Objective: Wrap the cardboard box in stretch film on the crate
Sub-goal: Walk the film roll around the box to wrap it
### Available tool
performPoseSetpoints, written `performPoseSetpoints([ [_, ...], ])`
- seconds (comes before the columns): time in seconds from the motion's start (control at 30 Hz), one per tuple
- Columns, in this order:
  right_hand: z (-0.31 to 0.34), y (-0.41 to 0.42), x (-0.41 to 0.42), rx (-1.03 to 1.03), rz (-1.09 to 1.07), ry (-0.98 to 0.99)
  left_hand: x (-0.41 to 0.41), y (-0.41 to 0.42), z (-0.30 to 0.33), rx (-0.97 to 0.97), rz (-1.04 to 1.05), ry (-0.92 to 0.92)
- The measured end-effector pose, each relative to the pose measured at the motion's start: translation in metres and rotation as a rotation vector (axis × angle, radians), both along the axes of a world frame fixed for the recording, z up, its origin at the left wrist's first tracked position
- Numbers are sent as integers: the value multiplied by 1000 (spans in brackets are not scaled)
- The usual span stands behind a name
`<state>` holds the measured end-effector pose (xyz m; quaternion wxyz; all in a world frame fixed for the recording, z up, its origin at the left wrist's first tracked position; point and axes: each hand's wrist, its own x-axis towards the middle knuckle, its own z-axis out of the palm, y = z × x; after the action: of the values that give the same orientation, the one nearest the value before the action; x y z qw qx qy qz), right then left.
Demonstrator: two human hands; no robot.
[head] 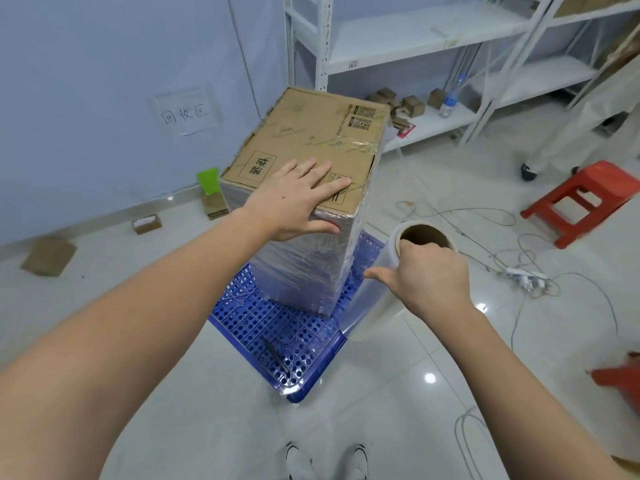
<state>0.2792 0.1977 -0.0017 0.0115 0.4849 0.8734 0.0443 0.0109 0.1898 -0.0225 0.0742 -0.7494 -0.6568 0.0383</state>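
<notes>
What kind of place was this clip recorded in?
Probably a small packing or storage room: white metal shelving with small cartons, a cardboard box half-wrapped in stretch film on a blue crate, and loose cables on the tiled floor.

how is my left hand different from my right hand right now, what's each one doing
The left hand lies flat with straight fingers on top of the cardboard box, thumb against its film-wrapped side; the right hand curls its fingers into the core of the stretch film roll, gripping it.
The left hand sits higher, on the box; the right hand is lower, beside the box above the blue crate.
Both are bare.
</notes>
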Motion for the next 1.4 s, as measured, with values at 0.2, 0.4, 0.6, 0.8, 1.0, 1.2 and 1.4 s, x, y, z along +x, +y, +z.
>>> performPoseSetpoints([
  [0.2,-1,9,23,-50,118,31,11,5,1,-1,44,5],
  [0.4,-1,-4,26,-36,367,3,15,5,3,-28,64,-2],
  [0.6,-2,-25,15,6,758,25,29,4,3,-31,93,-22],
  [0.8,5,-34,4,-84,911,-21,42,2,5,-26,131,-44],
  [1.0,7,-63,-2,-111,762,81,41,-1,5,-19,142,-62],
  [1.2,6,-77,-1,-140,590,145,39,-5,12,-18,175,-198],
  [1.4,13,-87,-4,-218,476,171,30,-5,25,-137,141,-299],
])
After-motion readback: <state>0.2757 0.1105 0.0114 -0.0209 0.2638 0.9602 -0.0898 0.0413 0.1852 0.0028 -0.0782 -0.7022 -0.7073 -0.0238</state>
